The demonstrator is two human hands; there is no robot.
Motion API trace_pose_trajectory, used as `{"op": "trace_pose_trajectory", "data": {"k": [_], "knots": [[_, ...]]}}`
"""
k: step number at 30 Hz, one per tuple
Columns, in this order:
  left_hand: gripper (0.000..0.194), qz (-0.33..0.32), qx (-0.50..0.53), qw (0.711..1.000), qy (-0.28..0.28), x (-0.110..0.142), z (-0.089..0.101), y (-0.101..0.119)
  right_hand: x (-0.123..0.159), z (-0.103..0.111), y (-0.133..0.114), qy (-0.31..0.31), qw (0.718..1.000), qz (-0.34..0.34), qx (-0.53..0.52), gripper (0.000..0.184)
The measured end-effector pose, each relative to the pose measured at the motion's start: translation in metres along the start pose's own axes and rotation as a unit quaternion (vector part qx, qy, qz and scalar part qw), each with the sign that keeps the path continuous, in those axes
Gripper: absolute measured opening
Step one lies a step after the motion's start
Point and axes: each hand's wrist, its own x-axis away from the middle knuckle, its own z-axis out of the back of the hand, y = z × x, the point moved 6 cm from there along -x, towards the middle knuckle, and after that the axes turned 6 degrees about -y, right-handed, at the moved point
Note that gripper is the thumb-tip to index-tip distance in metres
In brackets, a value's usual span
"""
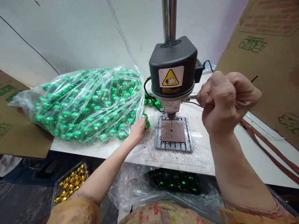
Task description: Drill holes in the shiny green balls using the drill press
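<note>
At the mouth of a clear plastic bag [93,105] full of shiny green faceted balls, my left hand [138,129] has its fingers closed around a green ball [147,124]. My right hand [226,99] is a fist around the lever [192,96] of a small black bench drill press [171,67], on its right side. Below the chuck, a brown square block [179,132] with a dark hole lies on the slotted metal base [158,144]. No ball sits on the block.
Dark shavings litter the white table [201,155]. Loose green balls [153,101] lie behind the bag's mouth. Below the table edge, an open plastic bag [130,186] holds more green balls, and a bin [55,186] holds gold ones. Cardboard [263,68] and brown straps [268,146] are at right.
</note>
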Motion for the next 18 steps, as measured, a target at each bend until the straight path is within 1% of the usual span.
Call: {"op": "trace_pose_trajectory", "data": {"k": [2,4,7,9,11,13,16,18], "knots": [[0.059,0.010,0.033,0.997,0.069,0.003,0.005,0.000,0.000,0.000,0.000,-0.004,1.000,0.001,-0.002,0.045],[0.055,-0.003,0.086,0.987,0.133,0.012,0.011,0.000,-0.001,-0.001,0.000,-0.003,1.000,0.003,-0.005,0.045],[0.048,-0.036,0.158,0.958,0.238,0.031,0.024,0.003,-0.001,-0.001,0.000,0.001,1.000,0.006,-0.002,0.046],[0.044,-0.066,0.167,0.940,0.291,0.043,0.032,0.009,-0.001,-0.001,-0.001,-0.001,1.000,0.008,-0.001,0.045],[0.040,-0.103,0.151,0.935,0.306,0.053,0.034,0.020,-0.001,-0.001,-0.001,-0.002,1.000,0.008,-0.005,0.045],[0.039,-0.132,0.120,0.936,0.302,0.061,0.030,0.034,0.000,0.000,-0.002,-0.001,1.000,0.007,-0.010,0.043],[0.040,-0.167,0.058,0.934,0.312,0.072,0.015,0.056,0.001,0.000,-0.001,-0.004,1.000,-0.002,-0.017,0.043],[0.046,-0.197,0.015,0.934,0.298,0.078,0.000,0.068,0.002,0.000,-0.001,-0.006,1.000,-0.006,-0.020,0.044]]}}
